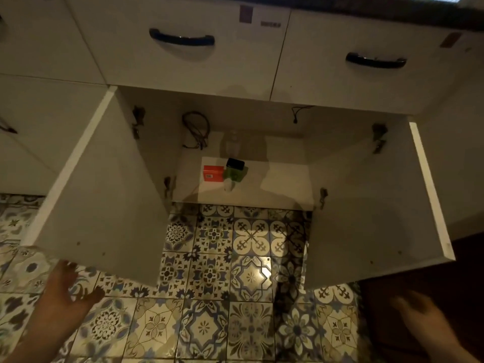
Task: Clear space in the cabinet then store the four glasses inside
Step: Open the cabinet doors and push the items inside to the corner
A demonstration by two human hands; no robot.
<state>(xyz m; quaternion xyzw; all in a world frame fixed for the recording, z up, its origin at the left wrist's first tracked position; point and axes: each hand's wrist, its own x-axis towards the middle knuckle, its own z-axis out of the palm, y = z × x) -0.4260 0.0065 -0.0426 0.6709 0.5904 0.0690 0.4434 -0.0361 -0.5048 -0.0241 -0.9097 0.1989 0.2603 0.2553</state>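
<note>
The white lower cabinet (282, 179) stands with both doors swung wide. On its floor sit a red box (213, 173), a green container with a black lid (235, 169) beside it, a small pale bottle (228, 184) in front, and a clear bottle (233, 142) further back. My left hand (68, 289) hovers open just below the left door (104, 200), fingers spread, holding nothing. My right hand (421, 314) is blurred, open, below the right door (372, 200). No glasses are in view.
Black cords (196, 129) hang on the cabinet's back wall. Two drawers with dark handles (182, 40) sit above the opening. Patterned blue and cream floor tiles (209, 297) lie in front. A dark surface (466, 271) lies at the right.
</note>
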